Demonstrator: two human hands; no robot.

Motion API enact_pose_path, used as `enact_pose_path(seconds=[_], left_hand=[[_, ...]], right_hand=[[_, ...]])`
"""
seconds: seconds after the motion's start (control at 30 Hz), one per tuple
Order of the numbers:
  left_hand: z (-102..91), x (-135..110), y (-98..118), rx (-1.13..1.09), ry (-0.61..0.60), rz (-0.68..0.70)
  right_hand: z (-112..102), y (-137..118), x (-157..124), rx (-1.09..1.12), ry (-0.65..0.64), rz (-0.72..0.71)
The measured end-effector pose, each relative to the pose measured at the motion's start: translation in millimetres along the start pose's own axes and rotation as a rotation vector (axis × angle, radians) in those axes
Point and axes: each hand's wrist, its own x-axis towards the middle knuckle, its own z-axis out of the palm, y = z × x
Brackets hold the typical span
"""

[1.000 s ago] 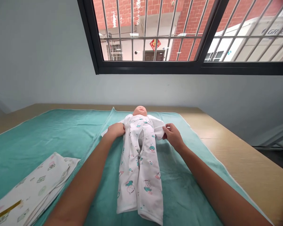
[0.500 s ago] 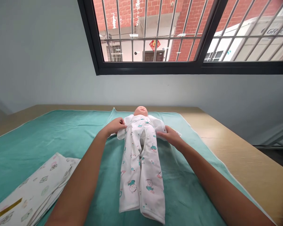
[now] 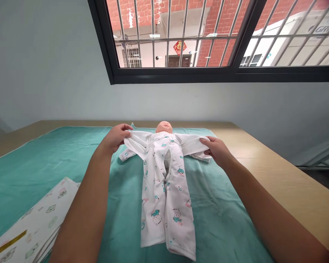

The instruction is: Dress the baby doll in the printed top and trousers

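Note:
A baby doll (image 3: pixel 163 127) lies face up, its head at the far end. Printed white baby pants (image 3: pixel 178 204) are spread over its body, with an opening at the crotch. My left hand (image 3: pixel 113 139) pinches the outer edge of a plain white flap of a baby top (image 3: pixel 138 140). On the other side, my right hand (image 3: pixel 217 149) grips the matching flap, and both flaps are pulled out taut sideways. Beneath the left flap, a printed sleeve (image 3: pixel 127 155) rests on the blanket. Another sleeve end shows partly under the right flap. The doll's limbs are hidden.
A green blanket (image 3: pixel 57 153) covers most of the wooden table (image 3: pixel 263 160). Folded printed cloth (image 3: pixel 41 219) with a gold strip lies at the near left, partly behind my left forearm. A wall and a barred window (image 3: pixel 175 75) stand beyond the table.
Both hands have moved outward, away from the doll, stretching the white flaps to either side. The printed sleeves beneath now show more. The view has shifted slightly.

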Motion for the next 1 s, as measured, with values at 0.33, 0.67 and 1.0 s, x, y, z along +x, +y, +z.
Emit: enact_pose_path(seconds=[0.33, 0.67, 1.0], left_hand=[[0.8, 2, -33, 0.253, 0.083, -0.045], [5.9, -46, -73, 0.382, 0.076, -0.264], [53.0, -116, -83, 0.091, 0.321, -0.214]], right_hand=[[-19, 11, -8, -0.253, -0.169, 0.172], [11, 42, -43, -0.218, -0.251, 0.100], [31, 52, -45, -0.648, -0.114, -0.185]])
